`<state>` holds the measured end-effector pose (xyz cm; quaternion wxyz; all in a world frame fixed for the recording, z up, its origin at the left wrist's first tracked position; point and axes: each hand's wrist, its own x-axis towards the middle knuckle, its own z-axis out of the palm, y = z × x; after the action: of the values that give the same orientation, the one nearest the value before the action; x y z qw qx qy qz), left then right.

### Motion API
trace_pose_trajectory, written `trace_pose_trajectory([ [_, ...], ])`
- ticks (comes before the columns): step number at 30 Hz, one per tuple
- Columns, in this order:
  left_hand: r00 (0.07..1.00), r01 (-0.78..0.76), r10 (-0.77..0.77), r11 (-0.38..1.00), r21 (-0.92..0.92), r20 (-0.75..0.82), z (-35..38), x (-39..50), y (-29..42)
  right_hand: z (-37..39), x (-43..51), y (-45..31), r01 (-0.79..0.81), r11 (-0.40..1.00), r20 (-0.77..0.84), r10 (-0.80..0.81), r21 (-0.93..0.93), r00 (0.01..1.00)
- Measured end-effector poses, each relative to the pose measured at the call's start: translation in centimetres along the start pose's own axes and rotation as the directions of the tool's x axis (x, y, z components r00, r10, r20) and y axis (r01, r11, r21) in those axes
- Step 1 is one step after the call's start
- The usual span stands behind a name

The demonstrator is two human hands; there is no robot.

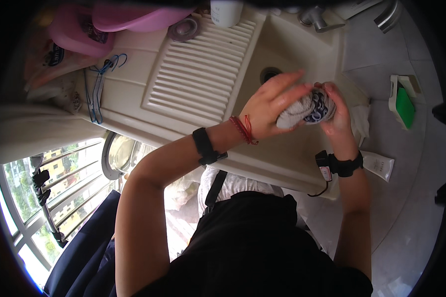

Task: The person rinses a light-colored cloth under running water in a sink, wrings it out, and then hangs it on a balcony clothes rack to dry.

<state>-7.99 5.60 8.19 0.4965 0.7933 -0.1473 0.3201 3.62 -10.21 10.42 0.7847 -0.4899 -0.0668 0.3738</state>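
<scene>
Over the sink basin [275, 156], a wadded grey fabric piece [295, 111] with a dark patterned patch is held between both hands. It may be a sock, but its folds hide the shape. My left hand [267, 102] grips it from the left, thumb underneath and some fingers lifted and blurred above it. My right hand [336, 111] wraps its right end, fingers curled over the top. The skin of the hands looks wet. Behind my left hand the drain [270, 74] shows in the basin floor.
Left of the basin is a ribbed washboard [200, 67]. Blue hangers [96, 89], a pink jug-like container [80, 33], a pink basin [141, 16] and a white bottle [226, 13] stand around it. A faucet [319, 20], a green-faced brush or sponge holder [403, 104] and a white tube [379, 165] are rightward.
</scene>
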Motion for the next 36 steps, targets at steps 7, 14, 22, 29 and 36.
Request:
trace_pose_trajectory([
  [7,0.479,0.328,-0.770,-0.290,-0.899,0.423,2.3,2.6,0.9,3.5,-1.1,-1.1,0.693,0.214,0.430,-0.649,-0.688,0.627],
  [14,0.617,-0.172,-0.769,-0.339,-0.925,0.167,4.0,5.4,2.6,5.9,-2.2,-1.3,0.825,0.377,0.281,-0.811,-0.421,0.513],
  [22,0.899,0.012,-0.210,0.889,-0.458,-0.383,3.5,6.5,4.1,4.3,-2.2,-1.0,0.351,0.874,-0.418,-0.196,0.335,0.887],
  [29,0.977,-0.193,0.199,0.978,0.076,-0.082,2.3,3.9,5.3,5.5,-3.6,-1.6,-0.152,0.988,-0.195,0.153,0.017,0.969],
  [36,0.908,-0.403,0.415,0.901,0.160,-0.052,4.1,1.5,6.5,5.7,-2.4,-1.6,-0.635,0.771,0.035,0.634,0.050,0.772],
])
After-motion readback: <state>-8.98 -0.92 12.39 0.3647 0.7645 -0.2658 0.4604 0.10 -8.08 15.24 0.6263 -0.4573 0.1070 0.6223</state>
